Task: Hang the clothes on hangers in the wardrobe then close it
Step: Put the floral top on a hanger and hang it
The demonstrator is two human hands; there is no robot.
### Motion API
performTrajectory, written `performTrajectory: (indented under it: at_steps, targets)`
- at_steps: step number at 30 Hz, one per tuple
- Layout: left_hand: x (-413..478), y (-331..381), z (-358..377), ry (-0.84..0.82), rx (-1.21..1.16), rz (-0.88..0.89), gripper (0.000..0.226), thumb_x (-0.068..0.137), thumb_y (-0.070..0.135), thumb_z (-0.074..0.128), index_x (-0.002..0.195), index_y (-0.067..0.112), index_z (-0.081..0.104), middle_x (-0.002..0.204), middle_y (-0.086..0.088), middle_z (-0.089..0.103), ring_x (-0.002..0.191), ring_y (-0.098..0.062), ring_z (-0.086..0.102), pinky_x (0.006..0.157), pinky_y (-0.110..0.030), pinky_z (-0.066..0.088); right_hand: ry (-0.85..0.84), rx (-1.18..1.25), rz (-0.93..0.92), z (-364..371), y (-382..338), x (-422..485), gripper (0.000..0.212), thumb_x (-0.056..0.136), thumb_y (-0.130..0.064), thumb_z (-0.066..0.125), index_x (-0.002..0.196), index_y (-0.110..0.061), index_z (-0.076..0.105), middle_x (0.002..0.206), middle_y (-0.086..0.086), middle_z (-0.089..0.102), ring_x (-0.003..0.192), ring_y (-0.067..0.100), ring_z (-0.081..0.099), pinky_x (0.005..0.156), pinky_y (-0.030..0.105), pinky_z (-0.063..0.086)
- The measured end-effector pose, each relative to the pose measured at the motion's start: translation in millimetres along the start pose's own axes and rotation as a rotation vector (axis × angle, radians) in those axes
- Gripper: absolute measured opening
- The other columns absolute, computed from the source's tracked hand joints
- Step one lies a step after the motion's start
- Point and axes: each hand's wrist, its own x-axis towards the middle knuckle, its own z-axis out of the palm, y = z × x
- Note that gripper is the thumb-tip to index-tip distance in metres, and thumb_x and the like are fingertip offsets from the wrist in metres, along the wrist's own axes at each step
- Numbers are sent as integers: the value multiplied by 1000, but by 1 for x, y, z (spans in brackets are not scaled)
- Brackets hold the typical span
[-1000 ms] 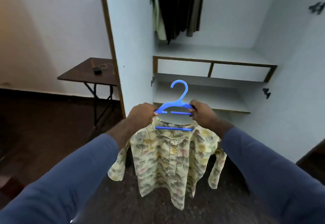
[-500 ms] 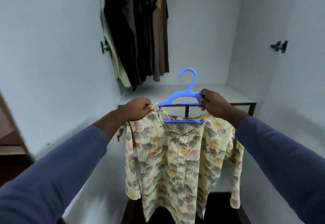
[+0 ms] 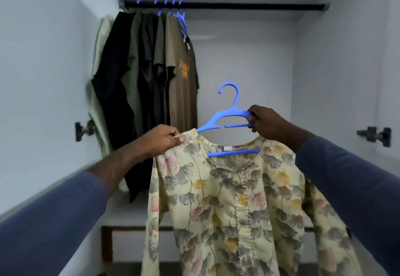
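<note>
A pale yellow floral top (image 3: 233, 206) hangs on a blue plastic hanger (image 3: 229, 113) that I hold up inside the open wardrobe. My left hand (image 3: 160, 141) pinches the top's left shoulder at the hanger's left end. My right hand (image 3: 268, 124) grips the hanger's right arm. The hanger's hook points up, well below the black rail (image 3: 238, 6). The hanger's lower bar shows through the neckline.
Several dark, olive and brown shirts (image 3: 151, 85) hang on blue hangers at the rail's left end; the rail's right part is bare. Door hinges (image 3: 375, 135) sit on both side walls. A shelf edge with drawers (image 3: 129, 229) lies below.
The view has tilted upward, bringing the rail into sight. Both hands have lifted the hanger and top higher into the wardrobe, with the same holds.
</note>
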Motion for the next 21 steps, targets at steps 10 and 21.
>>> performTrajectory:
  at_steps: [10,21]
  targets:
    - [173,38,-55,323,-307,174,31,88,30,72,88,-1,67,83,-12,73,73,-22,68,73,-36,53,319,-275,-23,-24,29,199,16,100,-12,47,108,0,55,98,16,62,80,29,52,68,34,36]
    - [266,49,-72,474,-116,146,30,95,27,64,89,-2,66,80,-15,74,63,-21,70,62,-31,53,351,-146,-148,2,60,358,16,98,-10,51,109,-1,58,104,17,64,83,26,49,70,32,34]
